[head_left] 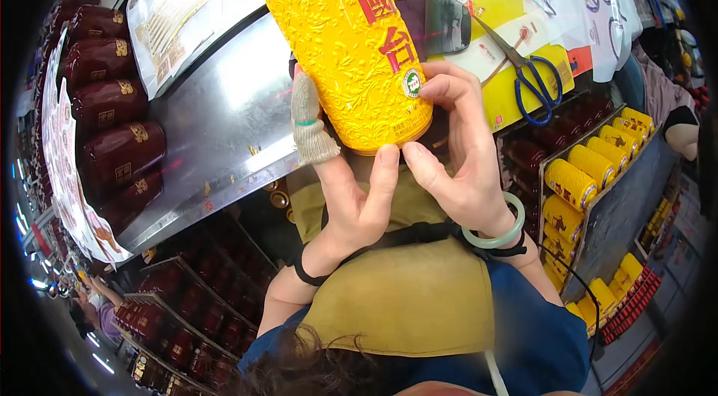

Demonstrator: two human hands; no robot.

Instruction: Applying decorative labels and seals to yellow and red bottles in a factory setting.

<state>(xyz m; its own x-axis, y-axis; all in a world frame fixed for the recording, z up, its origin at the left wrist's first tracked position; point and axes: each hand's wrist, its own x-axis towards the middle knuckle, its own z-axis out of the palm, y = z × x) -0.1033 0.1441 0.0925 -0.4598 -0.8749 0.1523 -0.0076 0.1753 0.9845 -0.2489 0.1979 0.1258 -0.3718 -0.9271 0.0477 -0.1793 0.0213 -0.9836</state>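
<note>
A glossy yellow bottle (340,59), embossed with scrolls and bearing large red characters, is tilted in front of me. My left hand (348,194) supports its lower left side, with knitted fabric covers over some of its fingers. My right hand (467,149) grips the lower right side, its fingertips beside a small round green-and-white sticker (412,83). Both thumbs press at the bottle's base edge. On the right wrist sit a pale green bangle (497,235) and a dark band. The fingers behind the bottle are hidden.
Scissors with blue handles (538,89) lie on the right over yellow sheeting, beside a dark flat scraper-like piece (447,20). Sticker sheets (187,14) rest on the metal table (217,112). Dark red bottles (123,142) line the left; a rack of yellow bottles (591,164) stands right.
</note>
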